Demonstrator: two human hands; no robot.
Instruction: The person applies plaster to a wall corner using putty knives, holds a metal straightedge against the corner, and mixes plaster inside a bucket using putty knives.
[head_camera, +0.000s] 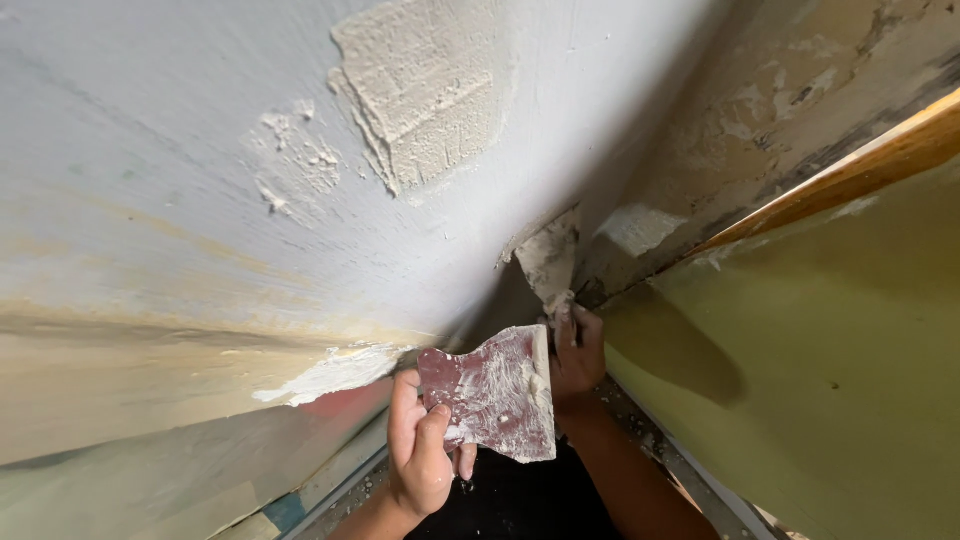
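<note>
Fingers of our left hand (425, 450) close around the narrow end of a red scraper blade (495, 395), smeared with pale filler, its broad edge turned toward the corner. Our right hand (578, 350) sits just beside that edge, curled around a second, smaller tool whose tip (550, 262) presses filler into the corner joint; we cannot tell what its handle looks like, since the fingers cover it. Around the tip lies a fresh patch of wet filler, and further up the grey wall (200, 150) a rough square patch (425, 95) stands proud of the surface. To the right runs a wooden strip (860, 170) above a green panel (830, 380). We judge the risk here to be filler sliding off the loaded scraper onto the floor if the left wrist tilts, or the tip gouging the soft patch if pushed too hard into the corner, leaving ridges.
</note>
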